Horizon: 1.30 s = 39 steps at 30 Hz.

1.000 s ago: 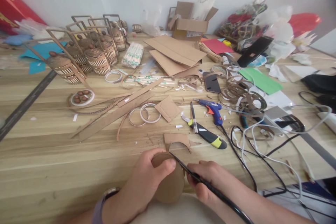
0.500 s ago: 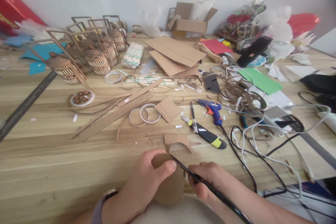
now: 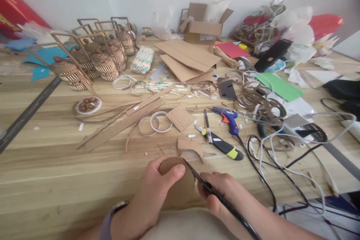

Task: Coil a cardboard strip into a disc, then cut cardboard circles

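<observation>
My left hand (image 3: pixel 161 187) is closed on a round brown cardboard disc (image 3: pixel 180 189), its thumb pressed flat on the face near the top. The disc stands tilted over the table's front edge. In my right hand (image 3: pixel 222 191) is a long black tool that looks like scissors (image 3: pixel 197 173). Its narrow blade lies along the disc's upper right rim, and its black handle runs back toward me. My fingers hide part of the tool. Just beyond the disc lies a cardboard offcut (image 3: pixel 191 146) with a curved cutout.
A utility knife (image 3: pixel 226 147), a pen (image 3: pixel 208 125) and a blue glue gun (image 3: pixel 229 118) lie ahead, cables to the right. Tape rings (image 3: pixel 161 122) and cardboard strips (image 3: pixel 118 131) lie left of centre. Several woven lanterns (image 3: pixel 104 65) stand at the back left.
Both hands, with the disc and the scissors, have moved slightly up and to the left. The curved offcut has shifted a little away from me.
</observation>
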Available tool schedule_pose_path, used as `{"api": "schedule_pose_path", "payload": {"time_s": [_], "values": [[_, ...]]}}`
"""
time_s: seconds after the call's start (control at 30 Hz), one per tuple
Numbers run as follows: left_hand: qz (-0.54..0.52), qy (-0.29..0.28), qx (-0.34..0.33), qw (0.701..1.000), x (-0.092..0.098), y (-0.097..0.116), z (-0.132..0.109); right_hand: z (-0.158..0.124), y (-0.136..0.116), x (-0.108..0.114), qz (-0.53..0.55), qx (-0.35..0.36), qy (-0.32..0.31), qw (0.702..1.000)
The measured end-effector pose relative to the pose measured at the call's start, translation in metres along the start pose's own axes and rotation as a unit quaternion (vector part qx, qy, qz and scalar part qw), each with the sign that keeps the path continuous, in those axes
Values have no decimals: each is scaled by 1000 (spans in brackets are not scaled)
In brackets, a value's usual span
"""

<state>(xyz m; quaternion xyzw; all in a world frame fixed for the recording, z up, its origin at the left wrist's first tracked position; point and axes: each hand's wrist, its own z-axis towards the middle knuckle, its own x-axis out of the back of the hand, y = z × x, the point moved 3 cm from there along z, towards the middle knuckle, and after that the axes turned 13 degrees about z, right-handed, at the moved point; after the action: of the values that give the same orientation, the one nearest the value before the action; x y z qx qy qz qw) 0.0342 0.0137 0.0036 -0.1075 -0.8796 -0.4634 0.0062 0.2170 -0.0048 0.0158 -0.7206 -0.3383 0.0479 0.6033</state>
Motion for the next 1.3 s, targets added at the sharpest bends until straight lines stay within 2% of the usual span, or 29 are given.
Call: {"api": "schedule_pose_path", "payload": {"time_s": [0.23,0.67,0.97,1.3], "values": [[16,-42,-16,999,-1,0,0,0,-11,5,18,-24,-38,999],[23,-56,-11,998,-1,-1,-3,-3,-5,5,34,-35,-38,998],[23,-65,-1,998,-1,0,-4,-4,-13,5,50,-49,-40,997],[59,-49,-16,997,1,5,-6,-7,-16,7,65,-60,-52,995]]}}
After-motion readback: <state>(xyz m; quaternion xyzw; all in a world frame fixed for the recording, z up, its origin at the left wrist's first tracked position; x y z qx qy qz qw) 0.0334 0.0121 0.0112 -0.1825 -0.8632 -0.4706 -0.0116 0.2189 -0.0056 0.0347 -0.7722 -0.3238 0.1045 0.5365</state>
